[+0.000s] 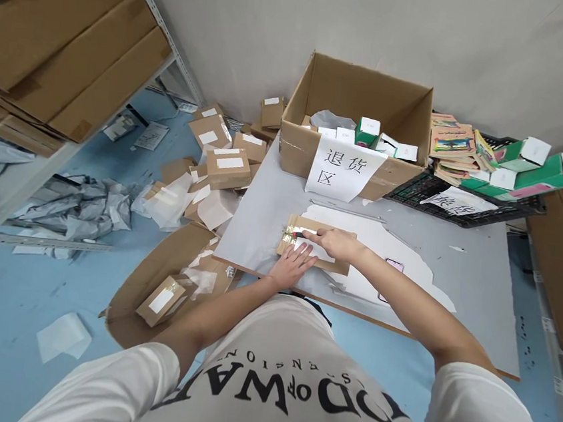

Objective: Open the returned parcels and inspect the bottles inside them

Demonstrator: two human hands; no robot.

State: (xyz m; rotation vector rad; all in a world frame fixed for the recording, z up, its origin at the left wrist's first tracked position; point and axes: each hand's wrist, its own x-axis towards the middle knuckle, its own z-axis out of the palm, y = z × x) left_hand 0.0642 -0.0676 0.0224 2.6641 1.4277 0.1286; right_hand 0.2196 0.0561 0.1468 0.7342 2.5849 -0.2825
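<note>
Item 1, counter (479,285): grey top carrying your work; a torn white sheet (383,248) lies across its middle.

Item 2, open carton (358,105): at the far edge of the counter, a handwritten paper sign (341,167) hanging on its front, small green-and-white boxes (369,130) inside.

Item 3, black crate (469,197): right of the carton, heaped with booklets and more green boxes.

Item 4, floor carton (154,278): on the blue floor to your left, holding a few flat labelled parcels; many more parcels (228,165) lie scattered behind it with loose white backing paper.

Item 5, cardboard parcel (314,243): flat brown package on the counter directly in front of you, resting on the white sheet, white label on its face. It looks closed as yet; the tape seam along its far-left edge appears to be the point under work.

Item 6, your left hand (293,266): fingers spread flat, pressing down on the near-left corner of the parcel and gripping nothing.

Item 7, your right hand (336,242): fingers curled closed around a small tool (303,233), apparently a cutter with a red tip, its point touching the parcel's top near the left end.

Status, as a judgement: opening has barely begun on this parcel, and the floor stock suggests plenty remains.
</note>
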